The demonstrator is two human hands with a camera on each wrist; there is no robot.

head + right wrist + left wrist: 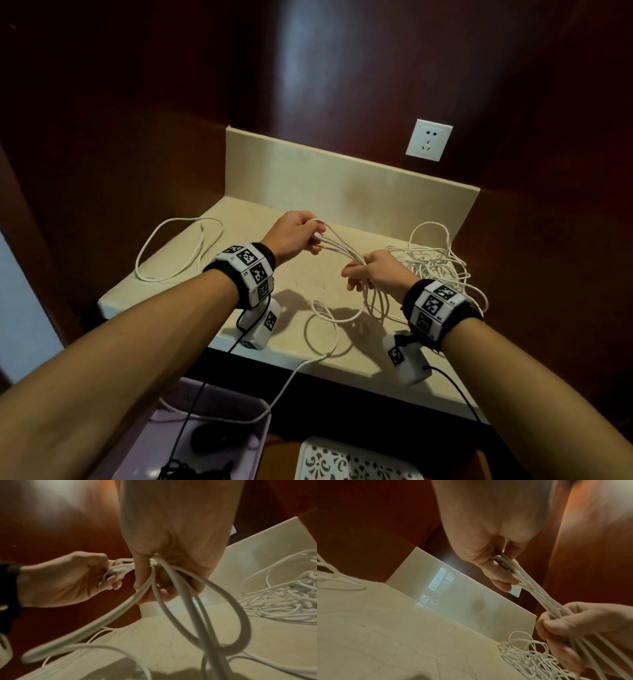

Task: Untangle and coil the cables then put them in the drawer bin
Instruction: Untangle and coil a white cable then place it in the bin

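Note:
Several loops of a white cable (337, 251) stretch between my two hands above the beige countertop (260, 212). My left hand (315, 237) grips one end of the loops (537, 595), fingers curled round them. My right hand (356, 278) grips the other end, and loops (181, 601) hang from it down to the counter. One strand runs over the front edge into the purple drawer bin (255, 404) at lower left. A tangle of thin white cables (435, 263) lies just right of my right hand.
A separate white cable loop (171, 250) lies on the counter's left side. A wall socket (429, 139) sits above the backsplash. Dark cables lie in the purple bin. A white patterned basket (342, 462) stands below the counter edge. Dark wood panels enclose the nook.

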